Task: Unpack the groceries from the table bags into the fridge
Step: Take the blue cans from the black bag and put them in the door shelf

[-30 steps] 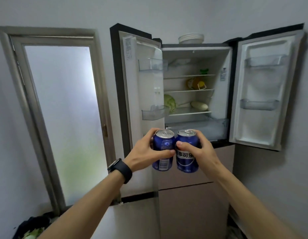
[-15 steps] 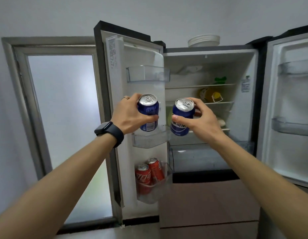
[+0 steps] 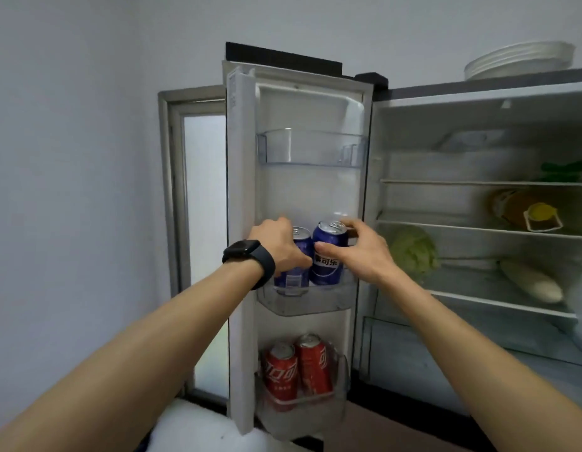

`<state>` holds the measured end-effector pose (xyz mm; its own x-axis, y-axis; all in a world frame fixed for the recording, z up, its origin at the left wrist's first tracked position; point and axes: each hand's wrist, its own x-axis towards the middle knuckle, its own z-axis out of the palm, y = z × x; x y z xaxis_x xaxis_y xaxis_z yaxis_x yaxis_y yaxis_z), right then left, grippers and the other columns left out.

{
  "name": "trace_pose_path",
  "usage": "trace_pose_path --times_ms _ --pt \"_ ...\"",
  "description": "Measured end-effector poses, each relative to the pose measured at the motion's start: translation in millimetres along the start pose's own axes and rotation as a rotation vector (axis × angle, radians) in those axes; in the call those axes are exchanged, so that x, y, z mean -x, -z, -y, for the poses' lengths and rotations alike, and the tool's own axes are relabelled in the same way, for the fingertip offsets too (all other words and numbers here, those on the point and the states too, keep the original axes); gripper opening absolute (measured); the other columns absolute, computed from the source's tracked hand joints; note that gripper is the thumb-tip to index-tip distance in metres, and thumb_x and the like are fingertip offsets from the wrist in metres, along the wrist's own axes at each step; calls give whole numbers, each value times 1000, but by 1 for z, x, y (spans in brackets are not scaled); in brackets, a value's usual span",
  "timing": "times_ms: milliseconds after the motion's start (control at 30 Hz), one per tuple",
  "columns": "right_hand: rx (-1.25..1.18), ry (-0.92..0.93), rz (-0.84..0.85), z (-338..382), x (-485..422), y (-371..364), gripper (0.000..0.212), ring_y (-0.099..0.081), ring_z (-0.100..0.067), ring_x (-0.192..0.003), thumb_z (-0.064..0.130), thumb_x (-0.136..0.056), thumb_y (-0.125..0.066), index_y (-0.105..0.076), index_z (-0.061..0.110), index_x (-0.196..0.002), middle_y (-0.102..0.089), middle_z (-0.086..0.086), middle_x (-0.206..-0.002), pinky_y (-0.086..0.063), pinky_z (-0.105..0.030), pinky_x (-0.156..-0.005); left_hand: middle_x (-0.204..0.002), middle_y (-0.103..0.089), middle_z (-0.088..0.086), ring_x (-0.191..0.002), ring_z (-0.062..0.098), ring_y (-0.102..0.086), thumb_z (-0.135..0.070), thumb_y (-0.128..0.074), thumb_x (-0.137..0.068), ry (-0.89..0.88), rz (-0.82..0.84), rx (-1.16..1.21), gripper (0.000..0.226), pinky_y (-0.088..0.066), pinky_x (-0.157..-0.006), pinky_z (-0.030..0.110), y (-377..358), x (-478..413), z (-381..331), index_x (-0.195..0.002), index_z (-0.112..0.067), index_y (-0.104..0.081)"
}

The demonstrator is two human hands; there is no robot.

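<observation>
Right now both hands are up at the open fridge door (image 3: 242, 207), with one blue drink can in each. The left hand (image 3: 281, 247), a black smartwatch (image 3: 247, 256) on its wrist, has its fingers curled round the left blue can (image 3: 296, 278). Its thumb lies across the front, so only the can's rim and the lower part with the barcode show. The right hand (image 3: 361, 252) grips the right blue Pepsi can (image 3: 327, 265) from the side, thumb on the front face and fingers reaching round the back near the top.

The two cans stand side by side, touching or very nearly so, and the right one tilts a little. Their bases are down inside the middle door bin (image 3: 315, 303), behind its clear front wall; whether they rest on the bin floor I cannot tell. Above them hangs the upper door bin (image 3: 312, 148), also clear plastic. Below, the lower door bin (image 3: 309, 402) holds two red Coca-Cola cans (image 3: 281, 370), upright and touching each other.

To the right, the main fridge compartment (image 3: 446, 132) stands open. A green item (image 3: 563, 169), too dim to name, sits on the top shelf. A bottle with a yellow cap (image 3: 540, 212) lies on its side on the next shelf. On the shelf below are a pale green cabbage (image 3: 413, 252) and a long white radish (image 3: 531, 285), apart from each other.

A stack of white plates (image 3: 518, 60) sits on top of the fridge. Left of the fridge door is a frosted-glass door (image 3: 203, 223) in a grey frame.
</observation>
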<state>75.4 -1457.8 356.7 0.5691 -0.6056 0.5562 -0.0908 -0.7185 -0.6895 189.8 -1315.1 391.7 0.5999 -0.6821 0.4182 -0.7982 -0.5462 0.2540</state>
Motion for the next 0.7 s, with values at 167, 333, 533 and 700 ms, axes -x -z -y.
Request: trace_pose_path --times_ms 167,333,533,700 --pt "121 -1 105 -18 -17 -20 72 -62 -22 -112 56 -79 -76 -47 20 -134 -63 -2 -128 -51 -35 -92 -99 -64 7 -78 25 -69 -37 -77 -75 126 34 73 55 -62 -68 39 -5 -7 1 -116 -15 -49" --pt "294 147 70 -23 -11 -25 66 -60 -22 -109 52 -78 -77 -51 24 -131 -60 -2 -122 -51 -37 -92 -124 -52 12 -100 34 -60 -29 -76 -76 90 2 17 78 -56 -86 41 -22 3 4 -140 -22 -33" --pt "429 94 14 -35 -1 -23 73 -66 -28 -102 55 -76 -77 -47 17 -132 -67 -6 -116 -56 -39 -82 -150 -30 15 -114 40 -58 -26 -84 -75 62 -118 -37 94 -53 -91 42 -35 12 2 -148 -25 -25" --pt "417 -6 70 -39 -2 -25 65 -65 -27 -99 62 -77 -71 -56 19 -123 -70 -4 -106 -57 -39 -78 -137 -45 11 -107 34 -59 -11 -71 -83 48 -87 5 69 -51 -80 36 -28 7 -5 -139 -24 -33"
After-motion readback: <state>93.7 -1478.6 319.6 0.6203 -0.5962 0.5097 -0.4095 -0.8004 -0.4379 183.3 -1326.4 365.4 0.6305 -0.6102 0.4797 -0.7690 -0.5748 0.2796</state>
